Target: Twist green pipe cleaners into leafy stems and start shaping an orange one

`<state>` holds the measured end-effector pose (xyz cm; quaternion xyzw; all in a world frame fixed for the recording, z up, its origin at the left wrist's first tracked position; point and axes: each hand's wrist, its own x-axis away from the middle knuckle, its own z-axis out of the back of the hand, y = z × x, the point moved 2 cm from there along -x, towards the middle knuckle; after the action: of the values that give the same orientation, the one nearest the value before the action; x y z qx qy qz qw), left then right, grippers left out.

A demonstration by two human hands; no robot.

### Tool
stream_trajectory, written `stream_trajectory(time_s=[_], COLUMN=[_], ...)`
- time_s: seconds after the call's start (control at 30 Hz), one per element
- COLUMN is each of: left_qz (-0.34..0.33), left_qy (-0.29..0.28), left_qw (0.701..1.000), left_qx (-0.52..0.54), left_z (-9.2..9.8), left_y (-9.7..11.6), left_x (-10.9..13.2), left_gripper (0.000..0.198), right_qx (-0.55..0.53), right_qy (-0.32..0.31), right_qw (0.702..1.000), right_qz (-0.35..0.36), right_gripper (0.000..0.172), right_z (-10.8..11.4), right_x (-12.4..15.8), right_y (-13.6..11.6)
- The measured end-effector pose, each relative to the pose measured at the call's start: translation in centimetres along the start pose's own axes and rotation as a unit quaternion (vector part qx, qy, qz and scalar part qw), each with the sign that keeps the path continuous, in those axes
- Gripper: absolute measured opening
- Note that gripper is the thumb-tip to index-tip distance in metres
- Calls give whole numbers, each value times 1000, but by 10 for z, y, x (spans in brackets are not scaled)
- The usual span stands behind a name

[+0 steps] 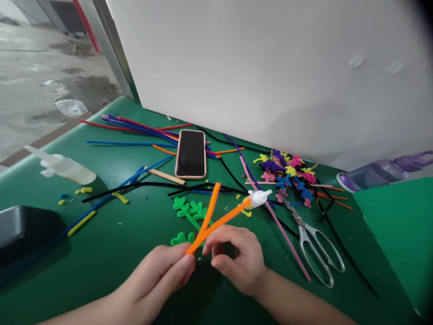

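An orange pipe cleaner (221, 221) is pinched between the thumb and fingers of my left hand (164, 273). From that pinch it spreads upward in a V, one arm short, the other longer and leaning right. Just right of the pinch is my right hand (238, 259), its thumb and curled fingers apart with nothing between them. Green pipe-cleaner leaf sprigs (189, 210) lie on the table behind my hands. A small bottle with a white nozzle (260, 198) is partly hidden behind the tip of the longer orange arm.
Scissors (313, 243) lie at the right, beside a pile of colourful pipe-cleaner flowers (292, 174). A phone (191, 154) rests on loose pipe cleaners (142, 128). A squeeze bottle (64, 167) and a black container (27, 232) are left; a purple water bottle (382, 169) lies right.
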<state>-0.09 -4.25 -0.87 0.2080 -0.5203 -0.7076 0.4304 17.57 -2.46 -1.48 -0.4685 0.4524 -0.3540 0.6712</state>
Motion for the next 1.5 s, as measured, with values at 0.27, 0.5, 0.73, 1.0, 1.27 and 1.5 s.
stream_trajectory(time_s=[0.27,0.5,0.73,1.0,1.27,1.5], left_qz=[102,115,114,84,98,129], left_qy=[-152,-169,-181,-179,-188,-203], left_qw=[973,972,968,961,913,875], left_qx=[142,117,132,192,348,419], left_z=[-14,-16,-18,-19,-26,-29], left_y=[10,6,8,8,-7,-4], left_x=[-3,-3,-1,-3,-5,0], left_gripper=[48,47,45,34,31,42], right_qx=[-60,-128,-150,-140,-67,-189], right_qy=[9,114,165,157,62,112], right_qw=[994,968,955,958,988,966], right_qz=[-94,-185,-196,-196,-125,-135], right_gripper=[19,20,22,24,9,8], right_z=[-5,-3,0,-4,-10,-10], right_x=[5,1,0,3,12,11], right_y=[7,10,12,9,-2,1])
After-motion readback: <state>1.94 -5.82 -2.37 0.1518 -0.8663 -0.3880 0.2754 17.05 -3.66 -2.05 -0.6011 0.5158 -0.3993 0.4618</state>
